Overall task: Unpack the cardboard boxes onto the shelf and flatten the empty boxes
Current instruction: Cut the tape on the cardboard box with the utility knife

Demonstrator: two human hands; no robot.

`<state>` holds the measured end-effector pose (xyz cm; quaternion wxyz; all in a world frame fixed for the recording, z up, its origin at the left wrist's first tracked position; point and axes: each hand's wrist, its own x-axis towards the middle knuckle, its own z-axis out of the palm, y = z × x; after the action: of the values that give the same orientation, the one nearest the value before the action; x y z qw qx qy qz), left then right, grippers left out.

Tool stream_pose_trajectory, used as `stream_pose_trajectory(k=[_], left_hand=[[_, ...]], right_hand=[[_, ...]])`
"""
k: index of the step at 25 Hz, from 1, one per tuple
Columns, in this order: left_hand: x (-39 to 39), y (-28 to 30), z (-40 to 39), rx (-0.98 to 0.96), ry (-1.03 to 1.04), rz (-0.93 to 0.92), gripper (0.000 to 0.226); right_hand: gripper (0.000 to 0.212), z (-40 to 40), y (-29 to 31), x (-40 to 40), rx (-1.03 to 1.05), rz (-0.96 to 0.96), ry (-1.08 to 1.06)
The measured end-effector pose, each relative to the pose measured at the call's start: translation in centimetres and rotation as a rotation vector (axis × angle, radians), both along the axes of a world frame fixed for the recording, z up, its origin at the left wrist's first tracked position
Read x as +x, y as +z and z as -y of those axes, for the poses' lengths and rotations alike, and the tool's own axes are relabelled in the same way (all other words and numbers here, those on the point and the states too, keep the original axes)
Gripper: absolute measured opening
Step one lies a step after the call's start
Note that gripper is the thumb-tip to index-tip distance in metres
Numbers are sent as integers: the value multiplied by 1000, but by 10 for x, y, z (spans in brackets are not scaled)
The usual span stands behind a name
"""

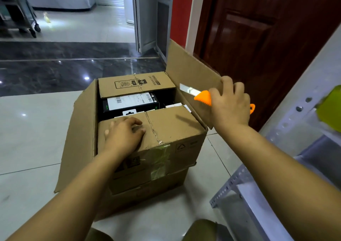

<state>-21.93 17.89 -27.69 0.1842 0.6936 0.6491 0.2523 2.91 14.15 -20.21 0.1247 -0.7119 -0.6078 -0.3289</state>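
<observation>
A large cardboard box (79, 139) stands open on the tiled floor, its flaps spread left and right. Inside sit a smaller taped cardboard box (171, 128) at the front, another printed carton (136, 84) at the back, and a black box with a white label (131, 102) between them. My left hand (123, 133) rests on top of the front inner box, fingers bent over its far edge. My right hand (230, 104) grips an orange utility knife (203, 97), blade out and pointing left, beside the right flap (191, 73).
A grey metal shelf (287, 122) stands at the right, with a green object (330, 109) on it. A dark red door (258, 28) is behind the box. A wheeled trolley (20, 15) stands far back left. My knees show at the bottom edge.
</observation>
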Motion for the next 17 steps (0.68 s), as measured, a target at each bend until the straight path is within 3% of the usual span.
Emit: stream_pose_trajectory(k=[3, 7, 13, 17], left_hand=[[0, 4, -3, 2, -7, -71, 40], [-9, 9, -11, -50, 12, -239, 57], [-27, 4, -20, -125, 51, -329, 70], [-24, 4, -27, -131, 80, -293, 70]], right_hand=[[33, 3, -16, 5, -198, -87, -78], [26, 8, -37, 3, -565, -418, -92], [27, 11, -53, 9, -530, -885, 19], [32, 12, -56, 10, -526, -1013, 37]])
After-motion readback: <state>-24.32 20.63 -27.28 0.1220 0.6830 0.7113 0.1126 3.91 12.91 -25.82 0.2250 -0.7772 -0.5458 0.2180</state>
